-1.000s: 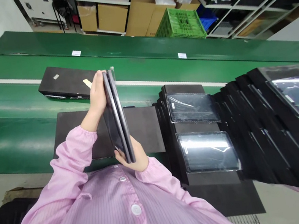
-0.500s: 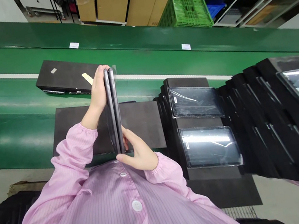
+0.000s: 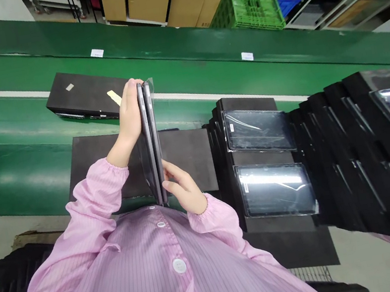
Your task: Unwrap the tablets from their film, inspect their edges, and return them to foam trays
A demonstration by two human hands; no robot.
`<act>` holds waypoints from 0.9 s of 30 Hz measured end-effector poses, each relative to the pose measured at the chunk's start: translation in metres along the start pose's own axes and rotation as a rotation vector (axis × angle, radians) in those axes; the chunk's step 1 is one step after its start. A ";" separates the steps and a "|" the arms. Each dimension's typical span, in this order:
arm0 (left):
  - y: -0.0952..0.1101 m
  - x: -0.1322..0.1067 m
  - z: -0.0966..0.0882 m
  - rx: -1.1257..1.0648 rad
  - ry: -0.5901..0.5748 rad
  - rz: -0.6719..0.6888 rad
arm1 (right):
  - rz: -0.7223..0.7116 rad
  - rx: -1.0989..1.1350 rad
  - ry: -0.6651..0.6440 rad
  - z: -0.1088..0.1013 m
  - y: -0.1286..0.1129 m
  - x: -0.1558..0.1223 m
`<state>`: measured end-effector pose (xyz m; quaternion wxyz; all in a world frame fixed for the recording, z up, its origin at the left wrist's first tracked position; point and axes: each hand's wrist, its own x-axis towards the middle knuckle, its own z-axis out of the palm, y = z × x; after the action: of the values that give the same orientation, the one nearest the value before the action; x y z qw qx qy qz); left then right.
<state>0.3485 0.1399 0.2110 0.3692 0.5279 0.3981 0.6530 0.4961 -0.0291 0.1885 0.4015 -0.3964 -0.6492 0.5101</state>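
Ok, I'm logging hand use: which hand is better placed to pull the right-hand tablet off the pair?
Likely the right hand: its fingers lie on the right-hand tablet near its lower end, while the left hand grips the pair at the top from the left.

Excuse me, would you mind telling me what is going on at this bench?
A person in a pink coat holds two tablets pressed flat together, edge-on to the camera. The left hand grips their far end; the right hand touches the near end. Below lies a black foam mat on the green belt. To the right, black trays hold film-wrapped screens.
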 end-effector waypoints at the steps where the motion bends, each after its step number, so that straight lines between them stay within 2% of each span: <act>1: 0.000 -0.001 0.000 0.016 0.003 0.009 | 0.014 0.006 0.029 -0.001 0.001 0.000; 8: 0.004 -0.010 -0.003 0.236 0.110 0.134 | 0.040 0.056 0.138 -0.010 0.010 0.002; 11: 0.002 -0.011 -0.004 0.300 0.119 0.159 | 0.042 0.070 0.172 -0.011 0.016 0.002; 15: 0.002 -0.015 -0.002 0.353 0.120 0.170 | 0.077 0.127 0.152 -0.012 0.016 0.001; 21: 0.019 -0.029 0.008 0.405 0.111 0.208 | 0.125 0.185 0.137 -0.016 0.010 0.003; 27: 0.026 -0.035 0.014 0.372 0.153 0.238 | 0.104 0.087 0.123 -0.016 0.009 -0.003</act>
<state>0.3665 0.0998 0.2224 0.1546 0.5789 0.4737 0.6454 0.5133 -0.0247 0.1823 0.4303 -0.4424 -0.5792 0.5326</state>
